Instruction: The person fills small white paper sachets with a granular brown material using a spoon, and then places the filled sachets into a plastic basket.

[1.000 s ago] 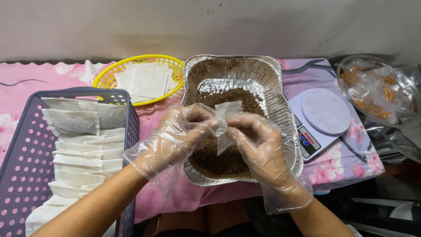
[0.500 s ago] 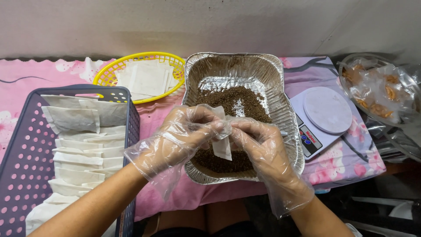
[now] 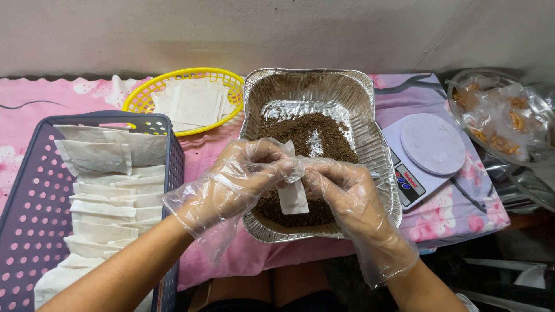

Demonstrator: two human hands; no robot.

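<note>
Pinching a small white paper sachet (image 3: 292, 195) between them, the left hand (image 3: 240, 179) and the right hand (image 3: 341, 190) are both working in loose clear plastic gloves above a foil tray (image 3: 376, 144). The fingers of each hand are curling closed around the sachet's upper edge, fingertips meeting at its top, while the lower part of the sachet is hanging free below them. The sachet is hovering over the near half of the tray, just above a heap of brown granules (image 3: 312, 138) lying inside it. To the left, a purple perforated basket (image 3: 34, 231) is holding rows of filled white sachets (image 3: 104, 190). Behind it, a yellow plastic basket (image 3: 144, 95) is carrying flat empty sachets (image 3: 193, 104). On the right, a white kitchen scale (image 3: 430, 144) is sitting on the pink floral tablecloth (image 3: 457, 214), near a bowl of wrapped snacks (image 3: 503, 118).
</note>
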